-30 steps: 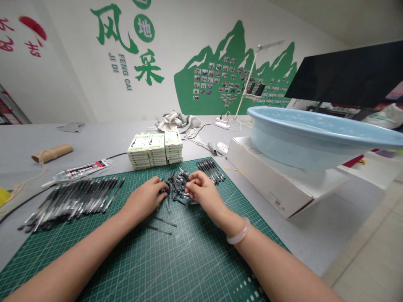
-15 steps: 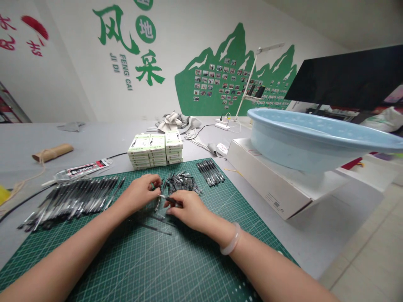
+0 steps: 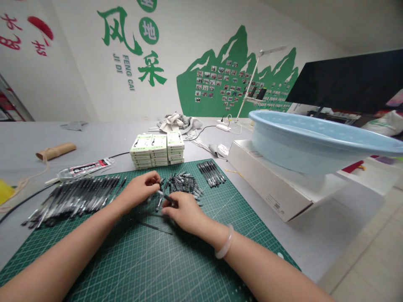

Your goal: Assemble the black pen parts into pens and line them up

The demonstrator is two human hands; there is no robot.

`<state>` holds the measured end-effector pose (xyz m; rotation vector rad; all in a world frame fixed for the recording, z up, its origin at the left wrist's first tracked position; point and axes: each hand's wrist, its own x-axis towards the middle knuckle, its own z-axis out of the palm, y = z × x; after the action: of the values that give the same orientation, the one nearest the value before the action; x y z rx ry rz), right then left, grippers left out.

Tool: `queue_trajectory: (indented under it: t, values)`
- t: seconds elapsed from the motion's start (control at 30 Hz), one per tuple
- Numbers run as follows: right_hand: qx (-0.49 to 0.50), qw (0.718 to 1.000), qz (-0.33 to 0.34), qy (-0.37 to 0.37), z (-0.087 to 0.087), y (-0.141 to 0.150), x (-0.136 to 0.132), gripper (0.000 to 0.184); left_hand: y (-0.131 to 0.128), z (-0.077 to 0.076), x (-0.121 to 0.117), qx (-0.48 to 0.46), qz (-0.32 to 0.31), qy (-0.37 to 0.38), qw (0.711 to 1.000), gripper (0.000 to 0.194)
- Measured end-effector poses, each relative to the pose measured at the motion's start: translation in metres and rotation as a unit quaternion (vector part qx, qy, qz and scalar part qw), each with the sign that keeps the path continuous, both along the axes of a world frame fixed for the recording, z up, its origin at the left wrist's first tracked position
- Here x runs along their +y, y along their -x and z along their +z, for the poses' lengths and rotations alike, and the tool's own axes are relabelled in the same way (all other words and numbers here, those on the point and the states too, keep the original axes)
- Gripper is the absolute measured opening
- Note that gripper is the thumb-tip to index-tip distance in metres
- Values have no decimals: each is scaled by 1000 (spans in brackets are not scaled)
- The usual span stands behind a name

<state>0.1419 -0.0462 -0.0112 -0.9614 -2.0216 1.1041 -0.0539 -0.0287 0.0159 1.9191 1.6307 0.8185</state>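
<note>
My right hand (image 3: 185,212) grips a pen (image 3: 167,197) between thumb and fingers, its pale front end slanting up to the left. My left hand (image 3: 143,186) is closed in a pinch close to that end; a small dark piece shows by its fingertips, too small to name. Just beyond both hands lies a heap of black pen caps (image 3: 184,183). Thin dark refills (image 3: 155,228) lie on the green cutting mat (image 3: 176,268) below the hands. Many pens (image 3: 85,195) are laid side by side on the left, and a smaller row of pens (image 3: 210,173) sits at the right.
Stacked small white-green boxes (image 3: 149,151) stand behind the mat. A blue basin (image 3: 283,144) rests on a white carton (image 3: 267,180) at the right. To the left are a plastic packet (image 3: 86,168), a bamboo piece (image 3: 56,151) and a black cable. Grey cloth (image 3: 176,123) lies at the back.
My right hand has shifted slightly left with the pen, whose front end is now closer to my left fingers. The view has tilted a little.
</note>
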Motion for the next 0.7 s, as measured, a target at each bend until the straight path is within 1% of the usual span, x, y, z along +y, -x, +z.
queue_trajectory:
  t: [0.03, 0.07, 0.1, 0.13, 0.17, 0.2, 0.27, 0.37, 0.5, 0.6, 0.7]
  values:
    - [72, 993, -7, 95, 2, -3, 4, 7, 0, 1, -1, -37, -1, 11, 999, 9]
    - [142, 973, -8, 182, 4, -7, 7, 12, 0, 1, -1, -72, -2, 23, 997, 9]
    - [203, 946, -4, 251, 5, -11, 10, 19, -1, 3, -2, -103, -6, 35, 994, 10]
    - [253, 920, 4, 299, 7, -15, 13, 27, -3, 4, -4, -129, -11, 47, 990, 11]
    - [289, 899, 14, 329, 9, -19, 14, 34, -5, 5, -5, -149, -17, 56, 987, 11]
    - [313, 883, 23, 348, 11, -22, 16, 38, -8, 7, -6, -162, -24, 64, 984, 10]
    - [337, 864, 36, 373, 13, -26, 16, 39, -13, 9, -9, -173, -39, 74, 981, 9]
    - [345, 849, 42, 399, 13, -26, 15, 37, -20, 13, -13, -169, -55, 81, 981, 8]
    - [345, 845, 44, 407, 13, -24, 13, 36, -26, 16, -16, -107, -67, 57, 990, 8]
    - [343, 845, 51, 407, 15, -25, 12, 36, -28, 16, -18, -44, -61, 18, 997, 9]
    - [332, 851, 64, 401, 15, -24, 11, 35, -32, 17, -21, 1, -48, -5, 999, 10]
